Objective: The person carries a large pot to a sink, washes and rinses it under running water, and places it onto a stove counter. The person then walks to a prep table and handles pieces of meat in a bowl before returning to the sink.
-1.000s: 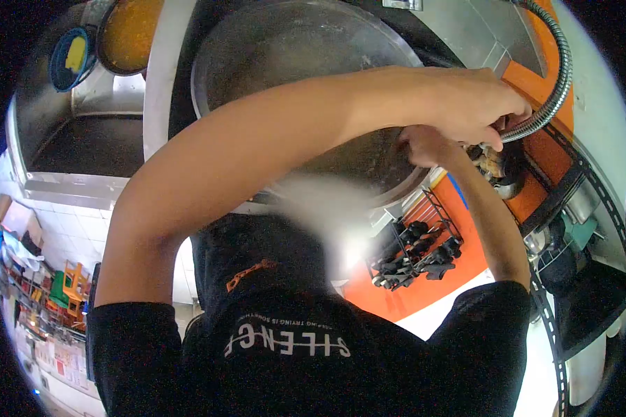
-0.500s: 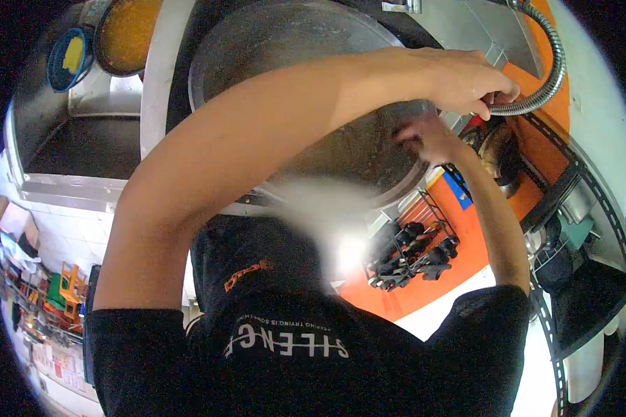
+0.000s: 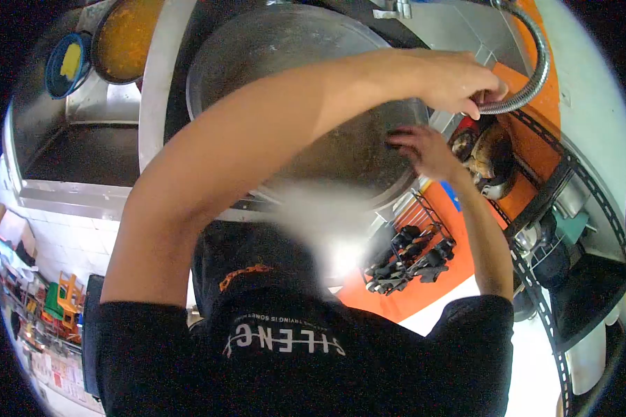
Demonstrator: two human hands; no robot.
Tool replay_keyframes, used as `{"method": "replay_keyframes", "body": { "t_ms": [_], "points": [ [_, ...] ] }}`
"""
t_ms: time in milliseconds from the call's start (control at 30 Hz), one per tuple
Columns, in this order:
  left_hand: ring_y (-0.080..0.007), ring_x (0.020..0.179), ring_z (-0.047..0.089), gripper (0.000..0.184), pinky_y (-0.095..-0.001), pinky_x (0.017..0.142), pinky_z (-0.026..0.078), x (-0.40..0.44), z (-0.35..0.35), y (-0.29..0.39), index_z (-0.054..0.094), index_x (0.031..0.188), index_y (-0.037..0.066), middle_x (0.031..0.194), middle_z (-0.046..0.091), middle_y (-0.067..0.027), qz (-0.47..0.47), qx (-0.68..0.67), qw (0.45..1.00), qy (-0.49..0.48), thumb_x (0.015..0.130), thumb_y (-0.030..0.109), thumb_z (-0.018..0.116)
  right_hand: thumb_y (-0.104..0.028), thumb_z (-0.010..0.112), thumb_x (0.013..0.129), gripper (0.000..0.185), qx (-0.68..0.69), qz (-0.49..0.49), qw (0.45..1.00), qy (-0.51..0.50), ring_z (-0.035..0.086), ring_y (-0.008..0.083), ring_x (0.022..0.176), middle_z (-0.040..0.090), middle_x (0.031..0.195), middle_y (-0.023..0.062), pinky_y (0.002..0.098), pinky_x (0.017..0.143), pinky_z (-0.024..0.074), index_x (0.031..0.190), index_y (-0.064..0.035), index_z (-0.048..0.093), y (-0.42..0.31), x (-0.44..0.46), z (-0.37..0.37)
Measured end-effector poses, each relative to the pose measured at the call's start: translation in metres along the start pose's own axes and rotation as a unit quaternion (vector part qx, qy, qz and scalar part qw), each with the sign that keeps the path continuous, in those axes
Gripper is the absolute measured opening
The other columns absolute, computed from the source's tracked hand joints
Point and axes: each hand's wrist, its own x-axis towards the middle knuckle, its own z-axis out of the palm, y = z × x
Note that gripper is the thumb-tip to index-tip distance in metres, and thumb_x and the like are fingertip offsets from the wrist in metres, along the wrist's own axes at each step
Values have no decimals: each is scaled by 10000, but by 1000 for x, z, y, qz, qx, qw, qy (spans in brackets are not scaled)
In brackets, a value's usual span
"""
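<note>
My left arm reaches across a large round metal pot, and my left hand is closed round the end of a flexible metal hose. The hose curves down from the upper right. Whatever lies inside that grip is hidden by the fingers. Below it, my right hand hangs over the pot's right side with its fingers apart and somewhat blurred, holding nothing visible. The pot's inside looks wet and dull, and my left forearm covers part of it.
At the upper left, a sink holds a blue basket with a yellow sponge, beside a pan of orange contents. A faucet is behind the pot. A rack of dark-handled items and a shelf of pans stand right.
My left hand, with the hose, has moved up and slightly left. My right hand has shifted a little left and its fingers have spread. The view has shifted slightly.
</note>
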Motion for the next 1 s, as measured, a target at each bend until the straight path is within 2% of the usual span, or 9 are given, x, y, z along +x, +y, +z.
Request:
{"method": "replay_keyframes", "body": {
  "t_ms": [100, 200, 267, 367, 533, 600, 733, 900, 1000],
  "points": [
    [-283, 819, 693, 306, -392, 737, 537, 1, 4, 5, 574, 1098, 49, 893, 695, -133, 15, -28, 999, 14, 844, 159, 704, -113, 592, 876, 399, 3, 86, 993, 75, 504, 349, 1196, 553, 1286, 136, 470, 1017, 386, 1271, -170, 592, -87, -25, -19],
    [-288, 831, 697, 280, -393, 736, 538, 7, 20, 11, 591, 1090, 45, 912, 701, -140, 0, -48, 999, 20, 863, 177, 688, -116, 572, 878, 400, 102, 146, 966, 187, 509, 370, 1156, 561, 1260, 132, 513, 980, 389, 1264, -216, 595, -112, -28, -14],
    [-296, 840, 696, 248, -403, 724, 532, 11, 28, 12, 614, 1057, 40, 911, 709, -150, 8, -60, 997, 47, 879, 202, 675, -122, 582, 871, 386, 74, 144, 960, 229, 543, 381, 1105, 582, 1220, 161, 510, 937, 430, 1252, -179, 598, -109, -25, -8],
    [-330, 801, 689, 249, -421, 697, 518, 18, 31, 13, 624, 1016, 27, 857, 706, -166, -3, 27, 999, 37, 890, 238, 665, -130, 599, 843, 369, -7, 186, 949, 256, 600, 409, 984, 617, 1124, 208, 508, 836, 497, 1211, -109, 609, -90, -27, -12],
    [-354, 780, 671, 243, -441, 694, 505, 8, 19, 21, 610, 1014, 28, 832, 694, -166, -13, 44, 999, 6, 896, 236, 654, -149, 607, 831, 324, -16, 232, 928, 291, 595, 409, 989, 630, 1032, 243, 486, 842, 497, 1147, -89, 639, -41, -20, -9],
    [-358, 783, 663, 240, -448, 693, 499, 8, 17, 18, 606, 1018, 33, 820, 688, -165, -8, 50, 999, 9, 897, 234, 652, -104, 619, 828, 314, -123, 271, 920, 254, 606, 406, 935, 647, 1029, 225, 485, 888, 471, 1137, -60, 645, -26, -9, -10],
    [-371, 837, 652, 233, -463, 722, 490, 10, 7, 3, 583, 1043, 52, 858, 677, -174, -30, 81, 996, -14, 883, 204, 656, -143, 622, 825, 331, -217, 287, 904, 231, 589, 375, 1057, 629, 1143, 209, 486, 911, 465, 1150, -83, 647, 7, 58, 0],
    [-381, 874, 652, 269, -469, 760, 497, 8, -3, 15, 573, 1106, 81, 906, 680, -172, -59, 78, 995, -37, 869, 172, 662, -163, 581, 858, 349, -192, 218, 904, 314, 555, 376, 1133, 563, 1246, 229, 496, 922, 473, 1195, -78, 617, 57, 153, 30],
    [-408, 866, 636, 306, -482, 724, 485, 4, 12, 9, 543, 1092, 64, 883, 654, -183, -62, 36, 997, 37, 873, 239, 665, -174, 564, 876, 370, -148, 190, 910, 337, 540, 400, 1140, 527, 1281, 238, 500, 935, 477, 1229, -70, 596, 76, 211, 33]
  ]
}}
